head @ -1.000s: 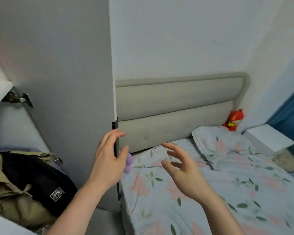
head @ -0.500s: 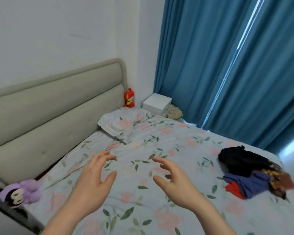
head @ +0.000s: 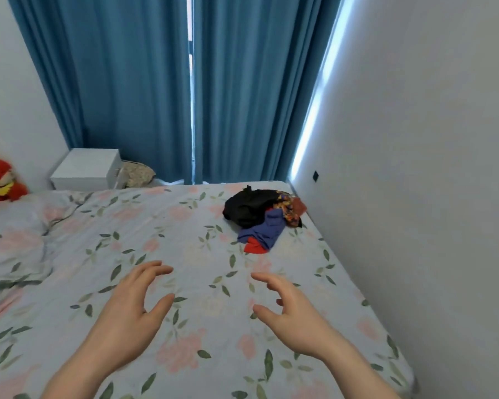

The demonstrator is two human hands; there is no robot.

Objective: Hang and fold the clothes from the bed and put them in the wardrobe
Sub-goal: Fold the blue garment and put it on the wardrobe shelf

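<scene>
Our fingers are spread and loosely curved on both sides, thumbs held away from the rest, and they close on nothing. The left hand (head: 133, 309) and the right hand (head: 291, 309) hover side by side above the bed (head: 185, 355), palms turned toward each other, neither one touching the sheet as far as we can tell.

Beyond our fingertips, well apart from them, lies the heap of clothes (head: 264, 216), our landmark from here on. It sits on the bed's far corner, near the side wall (head: 415, 168) and just short of the blue curtains (head: 133, 82). Both hands are on the near side of the heap, the right one closer to its line.

We judge the task partly open: the heap is unfolded and not hung, and the wardrobe is out of sight, so we cannot say what is already stored. What we see left is at least a black garment (head: 244, 207), a dark blue piece (head: 267, 230) with red showing at its near end, and a patterned piece (head: 288, 207).

The heap's long axis seems to run from the curtain side toward us, slanting slightly leftward, with the blue-and-red end pointing nearest our hands and the black bulk at the far end.

Far to the left of the heap stand a white nightstand (head: 84, 169) and a red plush toy (head: 0, 180).
</scene>
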